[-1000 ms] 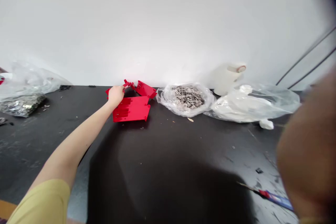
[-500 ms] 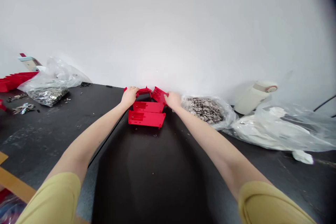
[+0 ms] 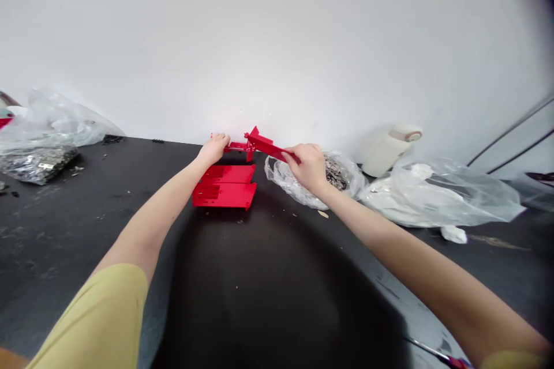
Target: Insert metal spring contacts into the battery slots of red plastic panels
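Head view, seen from the room.

1. L hand (image 3: 214, 148): fingers (image 3: 220, 139) curled over the left end of a red bracket (image 3: 238, 146), up near the wall (image 3: 303, 40). Firm grip or just a touch: can't tell.

2. R hand (image 3: 308, 167): fingers (image 3: 295, 157) clenched on the end of a red slotted strip (image 3: 268, 147), held tilted, its far end at the right end of the bracket. Joined to the bracket or not: can't tell.

3. Two flat red panels (image 3: 224, 187), slotted, side by side on the black counter (image 3: 78, 230), just below the L fingers, betw. both hands.

4. Clear plastic bag (image 3: 285, 176) of grey metal bits (image 3: 335, 174), directly under and behind the R fingers.

5. Clear bag of white stuff (image 3: 437, 196), further right of the R fingers, w/ a white plastic jug (image 3: 389, 150) behind it at the wall.

6. Clear bag w/ dark metal parts (image 3: 37, 164), well left of the L fingers, approx. at the counter's back edge.

7. Screwdriver w/ red handle (image 3: 450, 362), low right, well below the R fingers, partly out of frame.

8. Yellow sleeves (image 3: 104, 317) on both arms.
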`<control>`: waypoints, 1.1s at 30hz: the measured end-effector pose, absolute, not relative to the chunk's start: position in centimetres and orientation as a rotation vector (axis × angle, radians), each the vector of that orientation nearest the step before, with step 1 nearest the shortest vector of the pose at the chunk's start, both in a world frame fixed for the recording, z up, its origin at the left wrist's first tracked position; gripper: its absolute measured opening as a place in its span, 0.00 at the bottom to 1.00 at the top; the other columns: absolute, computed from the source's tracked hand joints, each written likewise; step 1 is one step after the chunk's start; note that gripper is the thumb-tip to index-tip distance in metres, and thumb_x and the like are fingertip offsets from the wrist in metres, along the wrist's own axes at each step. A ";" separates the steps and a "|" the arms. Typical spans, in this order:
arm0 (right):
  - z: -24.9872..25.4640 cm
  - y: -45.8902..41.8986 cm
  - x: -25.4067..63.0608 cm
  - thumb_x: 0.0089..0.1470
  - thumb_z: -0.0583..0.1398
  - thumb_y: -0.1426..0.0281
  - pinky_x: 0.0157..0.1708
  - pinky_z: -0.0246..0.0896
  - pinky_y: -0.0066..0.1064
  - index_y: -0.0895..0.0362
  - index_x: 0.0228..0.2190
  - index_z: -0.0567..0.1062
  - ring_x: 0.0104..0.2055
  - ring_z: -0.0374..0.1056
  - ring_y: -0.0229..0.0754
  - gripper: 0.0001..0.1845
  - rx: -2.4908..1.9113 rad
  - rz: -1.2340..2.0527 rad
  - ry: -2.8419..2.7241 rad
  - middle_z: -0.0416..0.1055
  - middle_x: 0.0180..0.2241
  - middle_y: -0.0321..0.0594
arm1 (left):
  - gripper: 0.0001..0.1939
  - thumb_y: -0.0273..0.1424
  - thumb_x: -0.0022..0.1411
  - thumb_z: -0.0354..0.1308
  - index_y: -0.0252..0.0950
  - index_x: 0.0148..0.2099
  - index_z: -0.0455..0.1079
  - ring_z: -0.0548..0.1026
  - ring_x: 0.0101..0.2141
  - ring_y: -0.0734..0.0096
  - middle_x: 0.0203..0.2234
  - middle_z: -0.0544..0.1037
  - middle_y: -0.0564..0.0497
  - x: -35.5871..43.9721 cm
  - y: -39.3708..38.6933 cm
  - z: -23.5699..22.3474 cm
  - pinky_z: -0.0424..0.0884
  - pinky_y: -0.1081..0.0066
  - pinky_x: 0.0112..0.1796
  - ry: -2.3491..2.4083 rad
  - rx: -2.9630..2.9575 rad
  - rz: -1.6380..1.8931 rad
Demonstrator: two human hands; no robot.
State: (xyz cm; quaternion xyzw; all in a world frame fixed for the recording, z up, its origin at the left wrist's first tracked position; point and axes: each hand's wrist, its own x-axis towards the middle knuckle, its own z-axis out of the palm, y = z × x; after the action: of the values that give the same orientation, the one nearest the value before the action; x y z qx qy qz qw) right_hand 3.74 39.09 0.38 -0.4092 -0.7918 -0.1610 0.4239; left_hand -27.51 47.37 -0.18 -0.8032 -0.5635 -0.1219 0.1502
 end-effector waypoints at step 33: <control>-2.1 25.1 6.1 0.57 0.62 0.77 0.41 0.66 0.37 0.53 0.39 0.74 0.27 0.71 0.36 0.09 -0.404 -0.515 -2.054 0.78 0.28 0.32 | 0.45 0.53 0.55 0.61 0.34 0.67 0.57 0.63 0.64 0.54 0.65 0.63 0.40 -27.3 32.2 0.1 0.57 0.63 0.64 -1.335 -2.658 -0.060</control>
State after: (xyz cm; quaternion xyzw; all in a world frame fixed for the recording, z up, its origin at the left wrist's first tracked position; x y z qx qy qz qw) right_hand 6.08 25.08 -2.05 -0.1650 -0.8394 -0.2105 0.4731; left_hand -27.35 32.16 0.10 -0.8903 -0.4472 -0.0200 0.0830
